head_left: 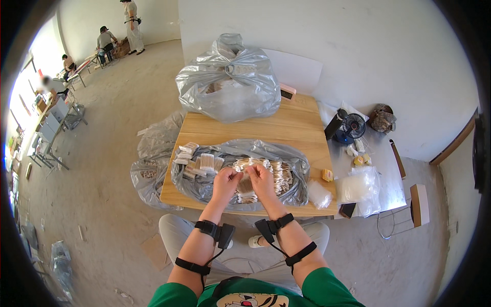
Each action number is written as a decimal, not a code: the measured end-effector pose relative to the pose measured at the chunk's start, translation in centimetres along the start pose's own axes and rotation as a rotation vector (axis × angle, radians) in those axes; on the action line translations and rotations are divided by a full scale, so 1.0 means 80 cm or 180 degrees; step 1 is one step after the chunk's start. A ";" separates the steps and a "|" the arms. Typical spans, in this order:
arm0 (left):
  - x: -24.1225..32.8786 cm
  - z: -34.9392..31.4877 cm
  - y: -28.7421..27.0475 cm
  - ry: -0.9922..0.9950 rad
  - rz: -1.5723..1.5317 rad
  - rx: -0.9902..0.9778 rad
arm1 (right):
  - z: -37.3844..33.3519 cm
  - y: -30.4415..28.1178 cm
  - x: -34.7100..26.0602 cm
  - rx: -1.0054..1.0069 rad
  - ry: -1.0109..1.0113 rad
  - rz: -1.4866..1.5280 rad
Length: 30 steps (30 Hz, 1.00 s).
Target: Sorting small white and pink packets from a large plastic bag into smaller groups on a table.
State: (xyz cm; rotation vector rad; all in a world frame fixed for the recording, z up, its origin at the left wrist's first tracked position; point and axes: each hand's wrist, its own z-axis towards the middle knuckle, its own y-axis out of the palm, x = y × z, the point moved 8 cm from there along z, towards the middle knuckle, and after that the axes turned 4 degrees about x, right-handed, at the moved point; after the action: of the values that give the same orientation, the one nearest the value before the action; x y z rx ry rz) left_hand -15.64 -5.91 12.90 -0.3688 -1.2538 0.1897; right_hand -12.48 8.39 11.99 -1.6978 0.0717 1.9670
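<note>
Left hand [225, 184] and right hand [262, 181] pinch a swab bundle [245, 185], its long axis apparently running near to far.

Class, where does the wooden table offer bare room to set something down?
Free: table wood between the tied gray bag and open bag, reaching the right edge. Crowded: the open bag with swabs; near right corner with clear packets.
</note>
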 end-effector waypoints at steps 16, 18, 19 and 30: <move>-0.074 -0.021 0.004 -0.0778 -0.0763 0.1211 | -0.036 0.007 0.067 0.0405 0.0935 0.1028; -0.095 -0.016 0.017 -0.1228 -0.1830 0.0925 | -0.029 -0.001 0.057 0.0614 0.0602 0.0730; -0.099 -0.015 0.013 -0.1235 -0.1827 0.0944 | -0.027 -0.002 0.053 0.0594 0.0604 0.0730; -0.083 -0.026 0.020 -0.0991 -0.0616 0.0485 | -0.031 -0.017 0.084 0.0958 -0.0006 -0.0543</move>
State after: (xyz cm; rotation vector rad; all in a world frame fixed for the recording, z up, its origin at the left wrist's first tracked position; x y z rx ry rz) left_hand -15.63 -7.05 5.85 -0.0858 -1.5620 0.1800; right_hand -10.10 11.02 5.65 -1.4573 0.2048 1.7348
